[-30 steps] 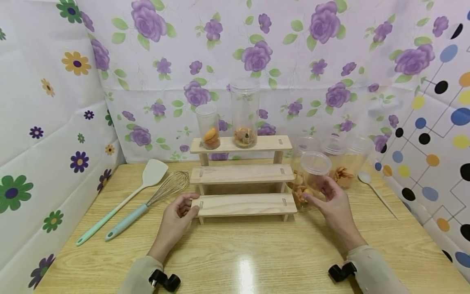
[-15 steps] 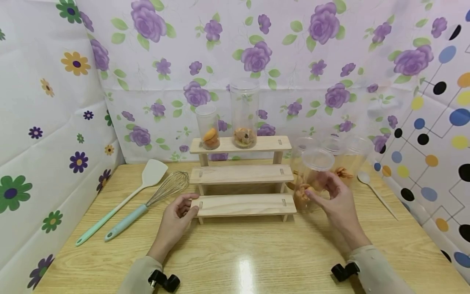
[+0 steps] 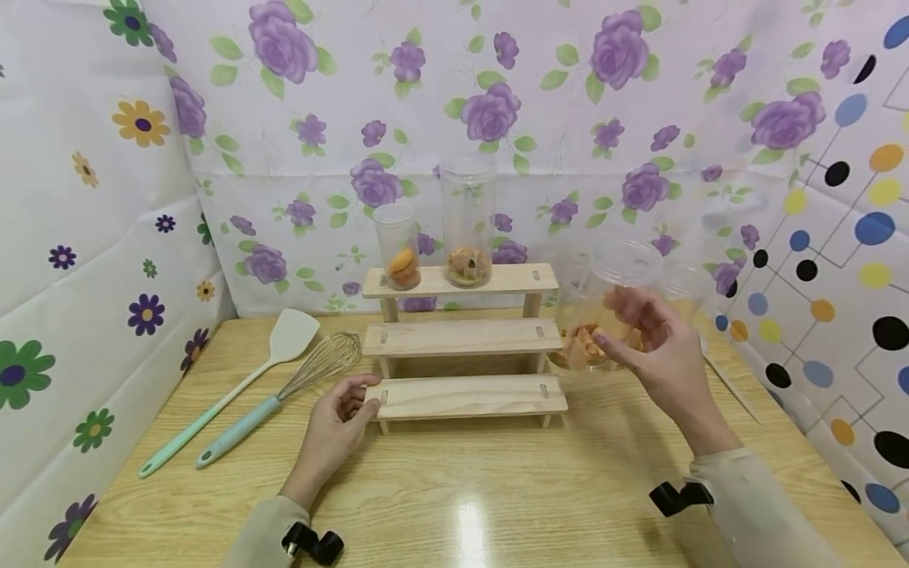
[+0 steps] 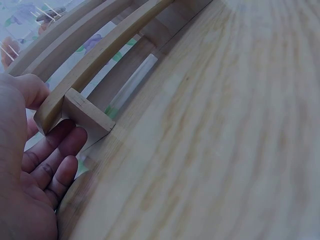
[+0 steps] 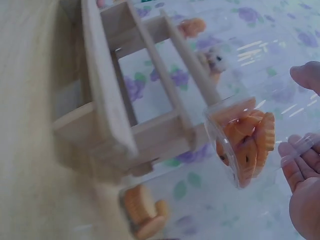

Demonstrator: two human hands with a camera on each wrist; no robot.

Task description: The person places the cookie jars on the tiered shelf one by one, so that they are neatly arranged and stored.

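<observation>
Pale wood grain on tiered shelf [image 3: 461,338]; orange-brown on biscuits [image 5: 250,145]; purple-and-green rose print on back cloth [image 3: 490,114]; multicoloured dot print on right-hand cloth [image 3: 869,229].

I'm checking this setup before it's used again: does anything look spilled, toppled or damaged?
Nothing stands out. The rack is standing, the small jar and tall jar are upright on its top tier, and the right hand holds a jar with orange pieces inside.

The table [image 3: 398,489] supports a spatula [image 3: 242,386] and whisk [image 3: 273,405] near the surface's left edge, a rack [image 3: 461,338] bearing two jars [image 3: 468,229] near mid rear edge, and further jars [image 3: 686,285] and a spoon [image 3: 731,386] toward the right rear corner.
</observation>
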